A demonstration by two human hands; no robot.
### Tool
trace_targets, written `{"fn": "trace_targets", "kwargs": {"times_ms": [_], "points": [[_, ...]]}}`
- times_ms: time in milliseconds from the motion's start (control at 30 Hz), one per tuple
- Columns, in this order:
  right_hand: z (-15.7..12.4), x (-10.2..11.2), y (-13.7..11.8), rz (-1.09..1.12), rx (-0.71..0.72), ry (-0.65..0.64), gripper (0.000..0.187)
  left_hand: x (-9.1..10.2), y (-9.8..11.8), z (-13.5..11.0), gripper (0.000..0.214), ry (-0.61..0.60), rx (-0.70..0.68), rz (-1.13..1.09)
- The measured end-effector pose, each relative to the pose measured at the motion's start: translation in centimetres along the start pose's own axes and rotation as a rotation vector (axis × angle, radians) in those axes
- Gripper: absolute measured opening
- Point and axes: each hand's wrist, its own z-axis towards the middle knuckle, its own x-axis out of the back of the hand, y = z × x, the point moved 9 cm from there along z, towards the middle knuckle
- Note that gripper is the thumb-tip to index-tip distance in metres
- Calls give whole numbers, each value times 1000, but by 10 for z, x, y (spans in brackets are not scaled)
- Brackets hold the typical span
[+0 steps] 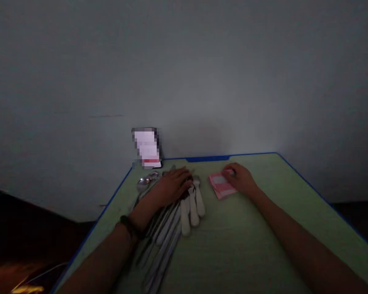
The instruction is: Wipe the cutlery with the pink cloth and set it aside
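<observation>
My left hand (175,185) lies over the upper part of a pile of cutlery (165,228), fingers stretched out to the right. Beneath it, long metal handles fan toward me. Several pale-handled pieces (194,208), at least one of them a fork, lie at the pile's right side. Round spoon bowls (144,182) show left of the hand. My right hand (237,177) is closed on the upper right edge of a folded pink and white cloth (220,186), which rests on the table. Its fingertips are partly hidden, and the dim light blurs detail.
A green table (233,253) with a blue edge stands against a grey wall (202,73). A phone (147,148) with a lit, pixelated screen leans on the wall at the back left corner. A dark bracelet (129,226) circles my left wrist.
</observation>
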Motion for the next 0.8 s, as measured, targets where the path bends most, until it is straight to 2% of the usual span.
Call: {"fn": "trace_targets", "kwargs": {"times_ms": [300, 800], "points": [[0, -2, 0, -119, -66, -57, 24, 1, 2, 1, 47, 14, -19, 3], [0, -2, -1, -121, -63, -43, 23, -1, 0, 0, 47, -3, -12, 24]]}}
